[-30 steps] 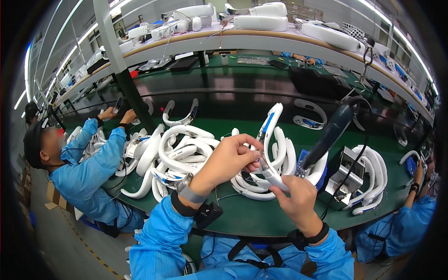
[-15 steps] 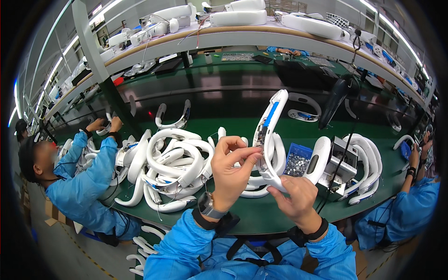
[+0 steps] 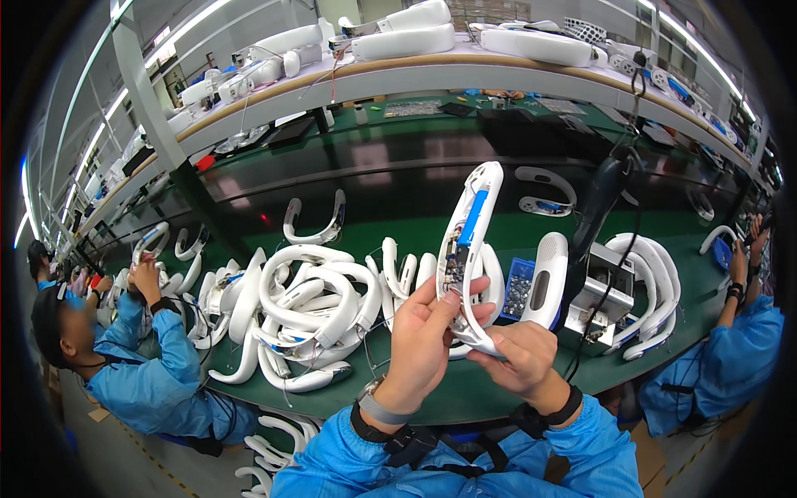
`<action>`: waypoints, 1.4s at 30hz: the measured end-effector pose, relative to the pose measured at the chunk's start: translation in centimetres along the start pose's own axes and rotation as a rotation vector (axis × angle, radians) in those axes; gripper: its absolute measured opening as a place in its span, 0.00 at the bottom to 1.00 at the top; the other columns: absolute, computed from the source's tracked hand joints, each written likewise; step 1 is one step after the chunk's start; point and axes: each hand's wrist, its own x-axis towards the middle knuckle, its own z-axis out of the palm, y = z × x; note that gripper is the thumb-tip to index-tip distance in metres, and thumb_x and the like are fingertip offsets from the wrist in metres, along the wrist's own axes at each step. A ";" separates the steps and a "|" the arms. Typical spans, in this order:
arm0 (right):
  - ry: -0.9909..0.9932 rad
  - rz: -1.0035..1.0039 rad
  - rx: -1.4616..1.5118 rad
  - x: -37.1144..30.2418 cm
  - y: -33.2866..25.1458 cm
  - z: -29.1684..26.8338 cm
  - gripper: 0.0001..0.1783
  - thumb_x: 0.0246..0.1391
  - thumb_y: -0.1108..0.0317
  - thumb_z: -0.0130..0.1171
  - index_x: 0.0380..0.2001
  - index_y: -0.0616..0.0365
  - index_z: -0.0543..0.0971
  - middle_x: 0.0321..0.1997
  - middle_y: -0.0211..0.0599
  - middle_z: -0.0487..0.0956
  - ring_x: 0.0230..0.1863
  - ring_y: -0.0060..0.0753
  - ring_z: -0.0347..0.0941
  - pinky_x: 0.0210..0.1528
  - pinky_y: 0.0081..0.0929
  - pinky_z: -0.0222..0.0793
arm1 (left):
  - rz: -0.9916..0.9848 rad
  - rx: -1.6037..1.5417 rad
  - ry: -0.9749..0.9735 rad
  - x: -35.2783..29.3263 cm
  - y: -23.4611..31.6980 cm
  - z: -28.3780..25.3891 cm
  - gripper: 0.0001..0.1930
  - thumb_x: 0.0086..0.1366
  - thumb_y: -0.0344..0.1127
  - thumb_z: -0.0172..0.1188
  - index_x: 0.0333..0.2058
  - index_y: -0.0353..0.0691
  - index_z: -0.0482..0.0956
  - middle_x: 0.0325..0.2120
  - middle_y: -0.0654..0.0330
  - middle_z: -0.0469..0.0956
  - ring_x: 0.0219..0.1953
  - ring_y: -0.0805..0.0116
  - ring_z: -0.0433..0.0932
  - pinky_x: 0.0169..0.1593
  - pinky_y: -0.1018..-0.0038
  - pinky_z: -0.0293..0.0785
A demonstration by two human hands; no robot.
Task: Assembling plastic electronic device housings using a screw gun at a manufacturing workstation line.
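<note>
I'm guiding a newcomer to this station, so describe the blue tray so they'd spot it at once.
Over the green workbench, find the curved white piece being held up, with a blue strip inside. Just right of it, left of the grey-slotted white piece, sits a small blue tray. Unlike those white neighbours, it is box-shaped and filled with small shiny bits.

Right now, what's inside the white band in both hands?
Inside the white band: a blue strip near the top, small electronic parts below it. The left hand covers a bit lower down; the right hand hides part of the bottom end. Under the strip: not visible.
</note>
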 end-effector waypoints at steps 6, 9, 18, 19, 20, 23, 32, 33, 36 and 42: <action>-0.024 -0.022 0.056 0.3 -0.4 0.0 0.35 0.38 0.64 0.76 0.49 0.55 0.69 0.32 0.37 0.83 0.25 0.35 0.79 0.23 0.25 0.70 | -0.030 0.051 -0.023 0.3 -0.2 -1.1 0.10 0.71 0.31 0.49 0.44 0.30 0.74 0.32 0.50 0.81 0.29 0.67 0.83 0.32 0.75 0.82; -0.021 -0.021 0.085 0.2 -0.2 0.3 0.35 0.38 0.64 0.76 0.49 0.55 0.68 0.32 0.38 0.83 0.25 0.36 0.80 0.23 0.25 0.70 | -0.003 0.038 0.021 0.6 -0.7 -0.5 0.09 0.70 0.31 0.51 0.39 0.31 0.75 0.27 0.53 0.81 0.24 0.70 0.81 0.27 0.78 0.81; 0.005 0.206 0.231 0.3 0.3 0.3 0.30 0.40 0.64 0.76 0.44 0.55 0.70 0.31 0.38 0.83 0.31 0.42 0.82 0.41 0.42 0.79 | 0.026 0.076 -0.039 0.2 0.4 0.4 0.18 0.70 0.30 0.43 0.55 0.27 0.69 0.41 0.43 0.80 0.35 0.62 0.84 0.41 0.69 0.83; 0.009 0.252 0.283 0.3 0.2 0.3 0.29 0.40 0.64 0.76 0.42 0.55 0.71 0.32 0.40 0.83 0.33 0.42 0.82 0.50 0.49 0.76 | 0.023 0.078 -0.010 0.3 0.4 0.5 0.15 0.70 0.30 0.44 0.51 0.29 0.71 0.38 0.46 0.81 0.33 0.63 0.84 0.39 0.71 0.83; 0.010 0.250 0.286 0.2 0.2 0.5 0.29 0.40 0.64 0.76 0.42 0.55 0.71 0.32 0.40 0.83 0.33 0.42 0.82 0.50 0.49 0.76 | 0.026 0.079 -0.009 0.5 0.3 0.3 0.15 0.70 0.30 0.44 0.51 0.29 0.71 0.38 0.46 0.81 0.33 0.63 0.84 0.39 0.71 0.83; -0.003 0.288 0.372 0.2 0.2 1.3 0.28 0.39 0.66 0.76 0.42 0.56 0.72 0.34 0.41 0.83 0.35 0.43 0.82 0.52 0.49 0.75 | 0.077 0.127 -0.015 1.3 0.0 -0.4 0.13 0.71 0.32 0.45 0.48 0.31 0.72 0.33 0.50 0.81 0.30 0.66 0.83 0.36 0.73 0.83; -0.101 0.367 0.024 4.4 2.3 2.8 0.21 0.41 0.75 0.68 0.43 0.59 0.79 0.38 0.46 0.81 0.44 0.59 0.76 0.54 0.47 0.70 | 0.217 0.146 -0.096 4.2 0.6 -2.0 0.24 0.66 0.25 0.46 0.61 0.30 0.62 0.56 0.44 0.71 0.55 0.58 0.76 0.58 0.63 0.74; -0.103 0.380 0.024 5.2 2.9 3.2 0.22 0.42 0.76 0.65 0.45 0.59 0.78 0.39 0.47 0.80 0.44 0.60 0.74 0.56 0.48 0.67 | 0.233 0.186 -0.190 4.5 0.4 -3.2 0.29 0.64 0.22 0.46 0.65 0.31 0.57 0.63 0.44 0.63 0.65 0.56 0.64 0.65 0.60 0.64; -0.202 0.435 -0.090 7.1 7.1 5.1 0.19 0.44 0.76 0.62 0.44 0.58 0.78 0.35 0.43 0.79 0.43 0.54 0.73 0.53 0.45 0.66 | 0.286 0.300 -0.054 3.6 -1.1 -4.6 0.29 0.65 0.23 0.49 0.65 0.30 0.57 0.64 0.47 0.61 0.67 0.58 0.61 0.66 0.63 0.62; -0.535 0.679 -0.258 7.4 18.1 12.0 0.14 0.41 0.80 0.59 0.34 0.56 0.82 0.34 0.47 0.82 0.43 0.52 0.77 0.48 0.44 0.71 | -0.041 0.519 -0.223 0.5 0.5 -10.3 0.21 0.66 0.24 0.51 0.59 0.33 0.70 0.60 0.54 0.68 0.61 0.66 0.68 0.62 0.68 0.66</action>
